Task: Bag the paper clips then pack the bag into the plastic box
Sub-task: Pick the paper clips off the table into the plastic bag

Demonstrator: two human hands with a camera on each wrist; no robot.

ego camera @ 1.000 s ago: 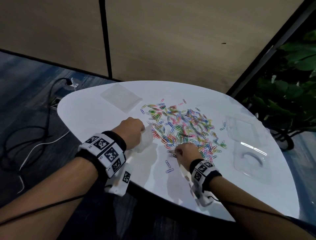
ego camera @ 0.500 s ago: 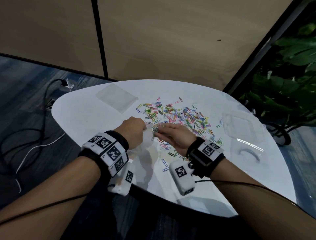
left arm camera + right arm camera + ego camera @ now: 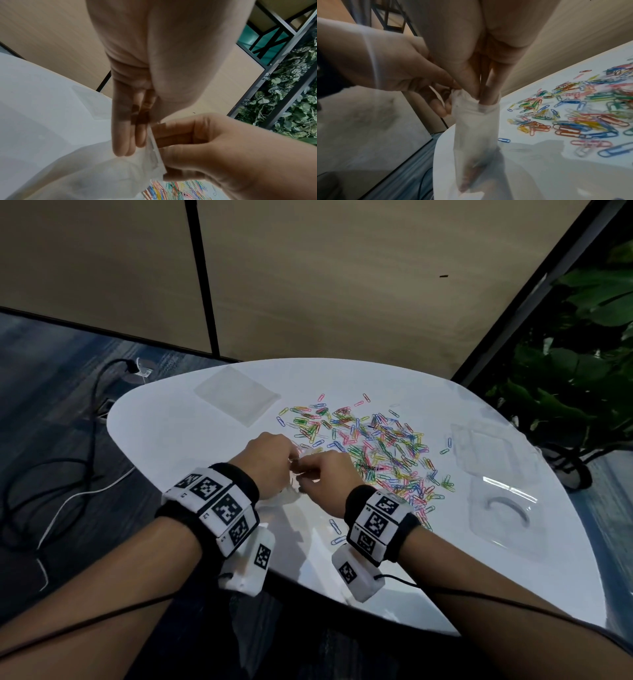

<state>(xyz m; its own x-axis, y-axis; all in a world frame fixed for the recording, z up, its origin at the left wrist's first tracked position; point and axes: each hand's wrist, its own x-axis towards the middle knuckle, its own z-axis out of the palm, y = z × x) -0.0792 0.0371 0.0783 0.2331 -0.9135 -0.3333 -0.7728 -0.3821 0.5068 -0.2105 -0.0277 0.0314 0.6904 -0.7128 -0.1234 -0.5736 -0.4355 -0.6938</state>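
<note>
A heap of coloured paper clips (image 3: 370,446) lies spread over the middle of the white table (image 3: 178,440). A translucent bag (image 3: 476,128) stands upright at the table's near left edge. My left hand (image 3: 294,457) pinches the left side of its mouth. My right hand (image 3: 481,97) has its fingers pushed into the mouth and its thumb outside, pinching the rim. A few clips show faintly at the bag's bottom. In the left wrist view both hands meet at the bag's rim (image 3: 154,148). The clear plastic box (image 3: 503,508) sits at the right.
A clear lid (image 3: 486,446) lies just beyond the box. A flat stack of spare bags (image 3: 236,395) rests at the table's far left. Two loose clips (image 3: 337,534) lie near the front edge. Cables (image 3: 68,474) trail on the floor at left; plants (image 3: 582,371) stand at right.
My right hand left the near edge of the clip heap, carried clips leftward, and now has its fingers in the bag's mouth. The left hand kept holding the bag.
</note>
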